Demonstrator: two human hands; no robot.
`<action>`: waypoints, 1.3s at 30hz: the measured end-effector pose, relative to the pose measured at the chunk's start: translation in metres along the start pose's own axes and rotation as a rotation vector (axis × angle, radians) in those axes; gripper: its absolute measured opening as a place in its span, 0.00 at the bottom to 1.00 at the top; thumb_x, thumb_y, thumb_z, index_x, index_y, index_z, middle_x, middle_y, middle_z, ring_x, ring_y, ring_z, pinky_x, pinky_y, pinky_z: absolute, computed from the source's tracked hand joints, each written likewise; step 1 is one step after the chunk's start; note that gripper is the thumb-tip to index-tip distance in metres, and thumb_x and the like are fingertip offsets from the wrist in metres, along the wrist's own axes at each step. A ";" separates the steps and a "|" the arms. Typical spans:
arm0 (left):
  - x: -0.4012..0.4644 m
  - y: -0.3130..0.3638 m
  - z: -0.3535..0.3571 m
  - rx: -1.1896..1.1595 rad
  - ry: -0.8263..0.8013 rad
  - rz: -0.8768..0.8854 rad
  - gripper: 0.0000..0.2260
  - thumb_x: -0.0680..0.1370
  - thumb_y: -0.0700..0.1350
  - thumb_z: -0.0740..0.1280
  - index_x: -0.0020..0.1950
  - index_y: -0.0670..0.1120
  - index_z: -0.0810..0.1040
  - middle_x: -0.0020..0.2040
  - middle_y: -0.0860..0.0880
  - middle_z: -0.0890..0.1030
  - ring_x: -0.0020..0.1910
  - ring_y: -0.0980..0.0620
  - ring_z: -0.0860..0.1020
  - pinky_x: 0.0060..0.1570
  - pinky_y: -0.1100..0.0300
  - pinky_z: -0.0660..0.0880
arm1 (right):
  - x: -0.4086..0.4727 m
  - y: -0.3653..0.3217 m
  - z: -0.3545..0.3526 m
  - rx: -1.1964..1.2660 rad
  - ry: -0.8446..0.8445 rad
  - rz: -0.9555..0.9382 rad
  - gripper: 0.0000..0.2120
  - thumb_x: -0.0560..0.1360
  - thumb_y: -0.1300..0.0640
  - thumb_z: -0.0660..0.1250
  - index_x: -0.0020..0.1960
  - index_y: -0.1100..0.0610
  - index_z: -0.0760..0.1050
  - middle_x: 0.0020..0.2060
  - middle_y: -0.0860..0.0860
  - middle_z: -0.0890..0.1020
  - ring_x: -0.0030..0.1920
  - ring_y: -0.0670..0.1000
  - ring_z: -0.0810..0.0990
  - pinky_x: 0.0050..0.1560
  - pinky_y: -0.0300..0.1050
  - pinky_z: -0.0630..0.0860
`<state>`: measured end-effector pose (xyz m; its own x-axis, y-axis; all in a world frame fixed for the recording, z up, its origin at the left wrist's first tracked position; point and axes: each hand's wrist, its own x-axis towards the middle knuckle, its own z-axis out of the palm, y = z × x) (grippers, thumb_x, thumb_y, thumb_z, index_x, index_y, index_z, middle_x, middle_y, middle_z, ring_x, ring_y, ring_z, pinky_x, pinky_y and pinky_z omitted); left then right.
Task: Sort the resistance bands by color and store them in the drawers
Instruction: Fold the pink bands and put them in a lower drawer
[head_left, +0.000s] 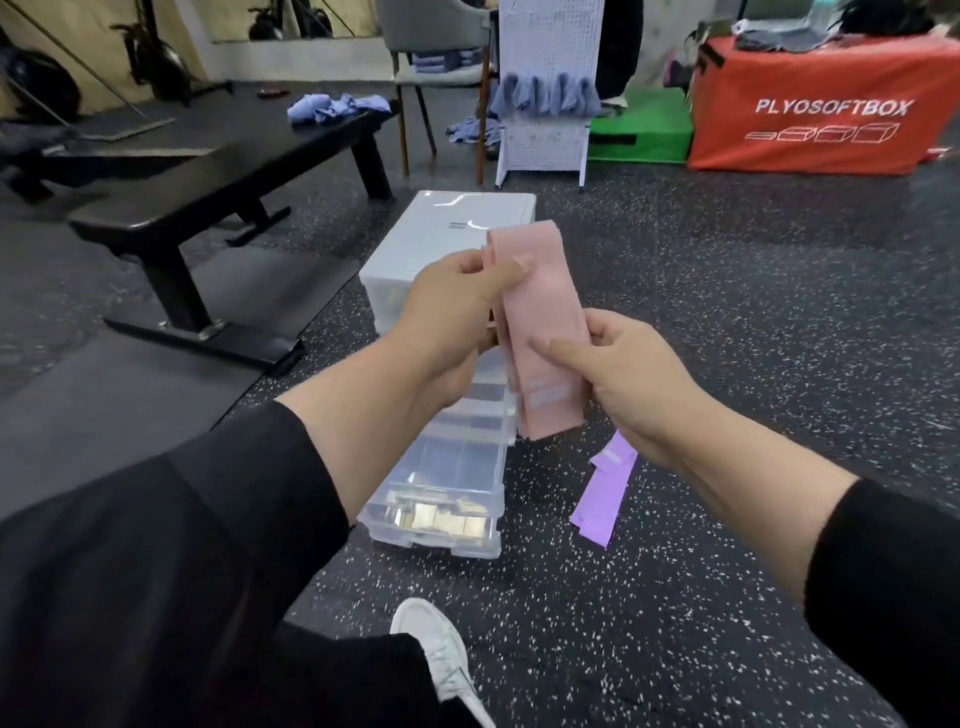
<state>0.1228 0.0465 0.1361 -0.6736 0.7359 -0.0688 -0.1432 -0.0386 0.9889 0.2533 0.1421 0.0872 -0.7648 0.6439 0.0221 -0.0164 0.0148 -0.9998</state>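
- Your left hand (457, 296) pinches the pink bands (540, 332) up top; your right hand (623, 384) holds them low, keeping them flat.
- The drawers (447, 467) sit open right under them, ready.

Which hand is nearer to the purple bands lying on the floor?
Right. The right hand grips the pink bands almost directly above the purple bands. The left hand pinches the pink bands higher up, above the drawer unit.
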 end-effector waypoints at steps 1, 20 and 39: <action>0.003 -0.001 -0.010 0.001 0.030 -0.005 0.06 0.81 0.42 0.69 0.56 0.43 0.81 0.49 0.45 0.86 0.45 0.49 0.84 0.51 0.51 0.81 | 0.004 0.001 0.008 0.025 -0.019 0.018 0.13 0.75 0.56 0.75 0.56 0.60 0.82 0.51 0.56 0.87 0.54 0.60 0.86 0.60 0.63 0.80; 0.068 -0.116 -0.175 0.168 0.221 -0.397 0.05 0.79 0.35 0.69 0.44 0.43 0.79 0.38 0.45 0.80 0.34 0.52 0.77 0.37 0.61 0.79 | 0.111 0.103 0.089 -0.579 -0.262 0.227 0.11 0.74 0.58 0.76 0.56 0.56 0.82 0.49 0.55 0.85 0.44 0.55 0.83 0.43 0.46 0.77; 0.122 -0.216 -0.198 1.527 -0.147 -0.373 0.16 0.75 0.51 0.73 0.37 0.44 0.70 0.36 0.47 0.73 0.37 0.43 0.73 0.32 0.58 0.66 | 0.170 0.218 0.125 -1.171 -0.679 0.359 0.17 0.77 0.50 0.72 0.61 0.58 0.81 0.56 0.55 0.84 0.54 0.58 0.82 0.54 0.51 0.80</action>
<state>-0.0719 0.0106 -0.1120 -0.6821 0.6082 -0.4059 0.6194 0.7756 0.1213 0.0393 0.1597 -0.1270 -0.7767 0.2626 -0.5725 0.5268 0.7691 -0.3620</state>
